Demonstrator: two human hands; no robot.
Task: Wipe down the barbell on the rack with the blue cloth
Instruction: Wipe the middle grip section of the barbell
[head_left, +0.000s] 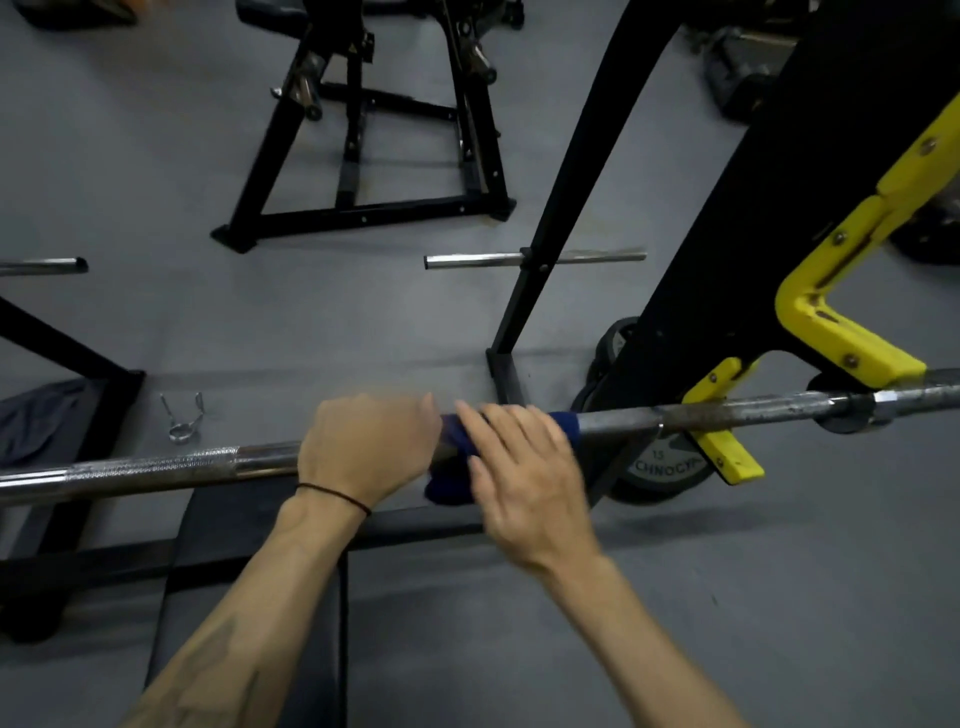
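Note:
A steel barbell runs across the view from the left edge to the right edge, resting in a yellow rack hook on the right. The blue cloth is draped over the bar near its middle, with a fold hanging below. My left hand grips the bar just left of the cloth, fingers curled over it. My right hand lies on top of the cloth with its fingers spread and fairly straight, pressing it onto the bar. Both hands are blurred.
A black padded bench lies under the bar below my arms. The black rack upright with yellow parts stands at right, a weight plate behind it. A spring collar lies on the grey floor. Another black frame stands farther off.

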